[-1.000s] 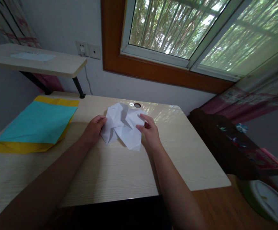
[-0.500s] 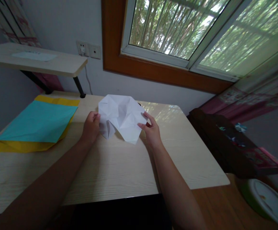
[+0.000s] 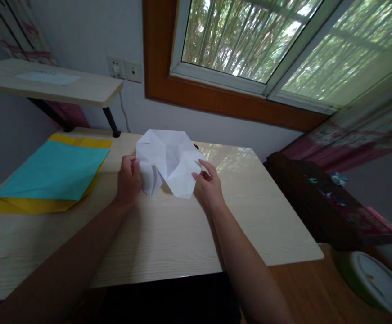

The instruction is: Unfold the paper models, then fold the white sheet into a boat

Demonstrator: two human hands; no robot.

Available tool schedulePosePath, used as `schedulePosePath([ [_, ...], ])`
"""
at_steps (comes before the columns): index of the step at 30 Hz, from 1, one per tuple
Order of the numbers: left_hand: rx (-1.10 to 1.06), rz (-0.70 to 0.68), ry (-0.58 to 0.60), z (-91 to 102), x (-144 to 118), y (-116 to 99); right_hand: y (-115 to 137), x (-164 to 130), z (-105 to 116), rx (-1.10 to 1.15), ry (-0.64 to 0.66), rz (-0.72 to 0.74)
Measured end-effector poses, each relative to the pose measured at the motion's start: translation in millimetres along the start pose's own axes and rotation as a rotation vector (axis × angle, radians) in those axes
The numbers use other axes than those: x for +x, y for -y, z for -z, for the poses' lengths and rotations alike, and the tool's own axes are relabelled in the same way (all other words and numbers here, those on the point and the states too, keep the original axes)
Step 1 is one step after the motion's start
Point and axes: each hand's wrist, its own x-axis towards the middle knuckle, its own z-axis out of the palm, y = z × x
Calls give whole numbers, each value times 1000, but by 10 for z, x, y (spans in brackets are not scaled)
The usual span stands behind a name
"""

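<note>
A creased sheet of white paper (image 3: 173, 157), partly folded, is held up over the far middle of the table. Its centre dips inward, and two flaps hang down at the near side with a notch between them. My left hand (image 3: 129, 177) is closed on the paper's left edge, thumb on the near side. At the right edge my right hand (image 3: 210, 182) pinches the paper between thumb and fingers. Behind the paper's right corner a small dark thing (image 3: 196, 147) peeks out, too hidden to name.
Turquoise paper (image 3: 54, 168) lies on larger yellow paper (image 3: 33, 205) at the left of the wooden table (image 3: 168, 243). A raised shelf (image 3: 91, 87) stands behind it on black legs. The wall and window frame (image 3: 216, 103) bound the back; a green-rimmed round container (image 3: 378, 283) stands lower right.
The white paper has risen slightly and tilted, its near flaps drawing up a little. My right hand has shifted slightly left, and both hands keep their hold.
</note>
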Motion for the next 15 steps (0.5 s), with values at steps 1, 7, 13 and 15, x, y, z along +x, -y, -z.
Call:
schedulePosePath([
  [1, -2, -10, -17, 3, 1, 0, 34, -19, -23, 5, -14, 5],
  [7, -7, -34, -57, 17, -13, -11, 166, -136, -184, 123, -4, -163],
  [13, -21, -20, -83, 29, -17, -20, 89, -128, -216, 319, 41, -321],
  [15, -29, -5, -58, 33, -18, -27, 81, -125, -227, 353, 90, -355],
])
